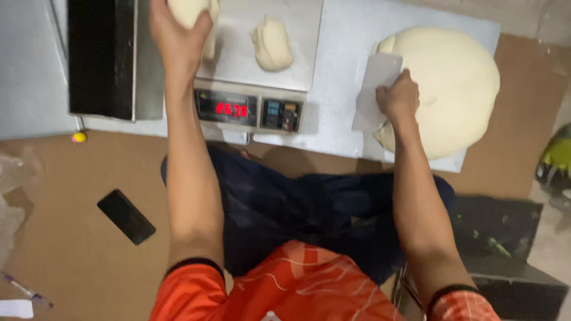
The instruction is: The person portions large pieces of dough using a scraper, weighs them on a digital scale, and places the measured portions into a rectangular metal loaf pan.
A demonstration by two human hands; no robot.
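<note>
My left hand [177, 37] grips a pale lump of dough [189, 10] over the metal pan of a digital scale [250, 110]. A second dough piece [272, 44] rests on the scale pan to the right of it. My right hand [397, 97] holds a white flat dough scraper [376, 89] upright against the left side of a big mound of dough [452, 89], which lies on a grey sheet [339, 101].
A dark box-shaped thing [98, 56] stands left of the scale. A black phone [126, 216] lies on the brown cardboard floor [71, 249], with a pen [27, 290] near the lower left. A small yellow ball [79, 137] sits by the sheet's edge. A black crate [505, 249] is at right.
</note>
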